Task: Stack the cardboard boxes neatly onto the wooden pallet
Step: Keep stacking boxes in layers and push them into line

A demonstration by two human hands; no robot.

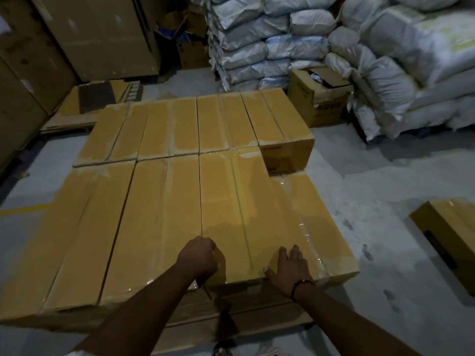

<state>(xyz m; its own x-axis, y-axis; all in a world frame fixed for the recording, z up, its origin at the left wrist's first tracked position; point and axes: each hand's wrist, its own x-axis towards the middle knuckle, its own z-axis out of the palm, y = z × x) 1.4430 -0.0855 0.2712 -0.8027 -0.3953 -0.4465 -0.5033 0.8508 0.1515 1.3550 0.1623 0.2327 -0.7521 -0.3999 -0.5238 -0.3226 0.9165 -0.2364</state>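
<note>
I have both hands at the near edge of the stack of boxes [164,201]. The left hand [198,255] sits knuckles up on the near left corner of the top box [223,196], its fingers curled under; I cannot tell whether they grip anything. The right hand [289,269] lies flat on the same box's near right corner, fingers straight and slightly spread, thumb out to the left, with a dark band [300,285] on the wrist. That box sits in the stack's near row, long side running away from me, touching its neighbour on the left. To the right of the stack a loose box [447,240] lies on the grey floor [372,201], well apart. Beyond the stack's far right corner stands an open box [318,98], just beside piled white sacks [282,47]. Beyond the far left corner lies flat cardboard [97,98], then tall cartons [90,34].
</note>
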